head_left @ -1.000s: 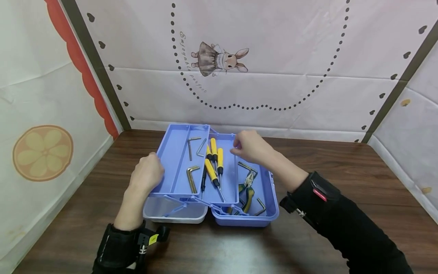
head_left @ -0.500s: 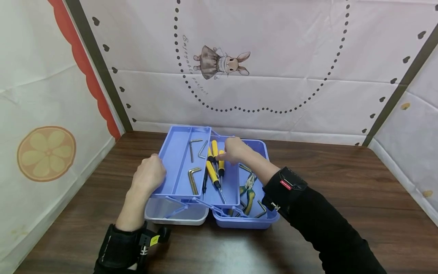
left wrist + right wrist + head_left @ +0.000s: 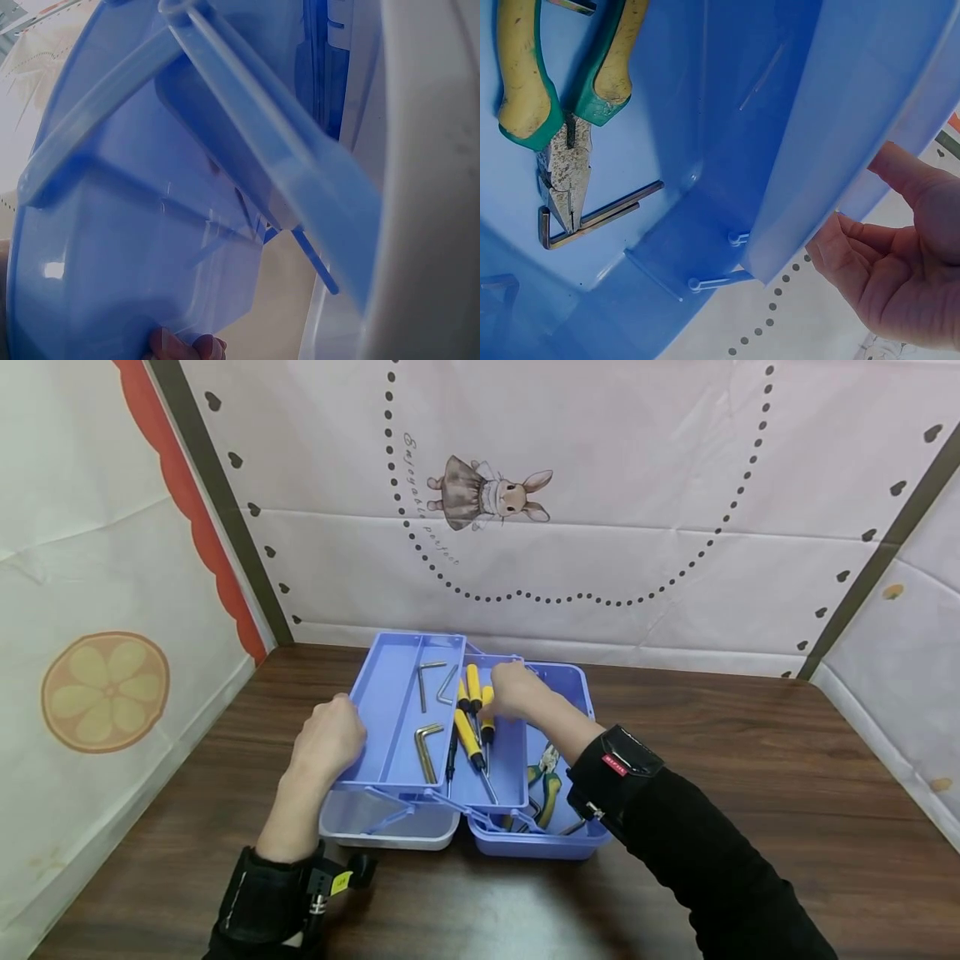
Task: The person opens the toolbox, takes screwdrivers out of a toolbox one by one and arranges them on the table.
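My left hand [image 3: 328, 739] grips the left edge of the toolbox's raised upper tray [image 3: 375, 718]; its fingertips [image 3: 171, 345] show at the tray's underside in the left wrist view. Over the middle tray [image 3: 513, 777], my right hand [image 3: 517, 689] reaches past the right rim, thumb beside a yellow-handled screwdriver [image 3: 488, 702]. In the right wrist view its thumb and curled fingers [image 3: 840, 255] pass behind the tray wall, so whether they pinch anything is hidden. More yellow screwdrivers [image 3: 468, 739] lie by it. The upper tray holds several hex keys [image 3: 425, 752].
Green-and-yellow pliers [image 3: 566, 161] lie in the blue toolbox base [image 3: 536, 846] with an L-shaped hex key [image 3: 592, 221] against their jaws. A pale, see-through lid half [image 3: 390, 835] lies at left under the upper tray. Patterned cloth [image 3: 600, 485] stands behind the wooden table [image 3: 735, 760].
My right hand has moved left and slightly down, from the middle tray's right rim to the screwdrivers. My left hand keeps its hold on the upper tray.
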{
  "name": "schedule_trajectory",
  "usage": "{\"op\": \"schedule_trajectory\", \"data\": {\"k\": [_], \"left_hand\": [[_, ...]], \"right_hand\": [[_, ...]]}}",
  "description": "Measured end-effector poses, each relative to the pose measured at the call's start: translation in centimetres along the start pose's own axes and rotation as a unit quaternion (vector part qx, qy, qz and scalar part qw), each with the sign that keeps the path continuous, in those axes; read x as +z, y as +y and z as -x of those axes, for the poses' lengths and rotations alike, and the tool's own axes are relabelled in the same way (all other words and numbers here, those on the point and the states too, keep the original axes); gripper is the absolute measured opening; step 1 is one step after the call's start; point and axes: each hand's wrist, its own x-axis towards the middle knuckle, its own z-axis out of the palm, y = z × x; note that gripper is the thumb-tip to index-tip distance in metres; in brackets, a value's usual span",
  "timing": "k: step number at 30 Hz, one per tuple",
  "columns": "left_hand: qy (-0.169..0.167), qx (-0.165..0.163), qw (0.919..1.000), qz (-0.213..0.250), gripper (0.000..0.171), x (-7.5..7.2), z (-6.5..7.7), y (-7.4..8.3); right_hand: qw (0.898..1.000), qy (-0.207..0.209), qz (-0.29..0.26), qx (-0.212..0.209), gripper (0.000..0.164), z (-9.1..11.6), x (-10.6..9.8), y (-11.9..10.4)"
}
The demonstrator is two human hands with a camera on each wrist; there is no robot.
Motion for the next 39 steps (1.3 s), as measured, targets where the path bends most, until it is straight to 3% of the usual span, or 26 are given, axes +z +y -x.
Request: {"op": "schedule_trajectory", "data": {"k": [12, 22, 31, 39], "left_hand": [[0.001, 0.003, 1.0000, -0.004, 0.028, 0.2, -0.2, 0.2], [-0.006, 0.003, 1.0000, 0.001, 0.028, 0.3, -0.2, 0.2], [-0.006, 0.000, 1.0000, -0.001, 0.027, 0.0, -0.1, 0.2], [-0.006, 0.003, 1.0000, -0.001, 0.027, -0.1, -0.1, 0.1]], "right_hand": [[1.000, -0.001, 0.011, 0.005, 0.025, -0.3, -0.3, 0.4], [0.999, 0.002, -0.006, 0.038, 0.022, -0.5, -0.3, 0.6], [0.991, 0.006, -0.118, 0.065, 0.029, -0.7, -0.7, 1.1], [0.982, 0.033, -0.178, 0.050, 0.029, -0.3, -1.4, 2.0]]}}
